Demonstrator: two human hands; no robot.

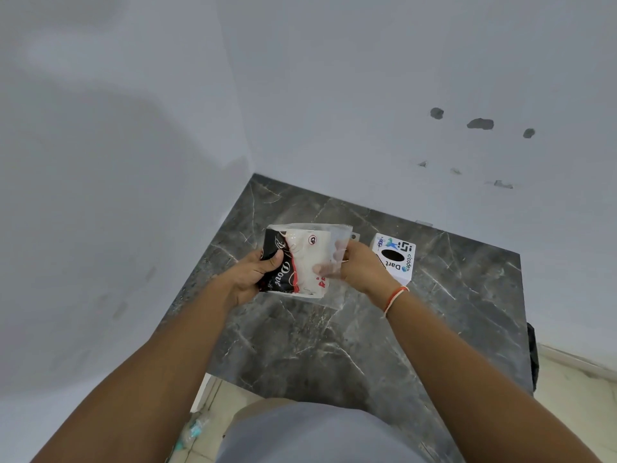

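A clear plastic packet (305, 259) with a black, red and white printed insert is held above a dark marble tabletop (350, 345). My left hand (253, 279) grips its black left end, thumb on top. My right hand (360, 265) holds the packet's clear right side, and its fingers show through the plastic. A thin orange and white thread is tied round my right wrist.
A small white box (395, 259) with a black oval hole and printed logos stands on the table just right of my right hand. White walls meet in a corner behind the table. Pale floor tiles show below, with a crumpled plastic bottle (192, 429) at lower left.
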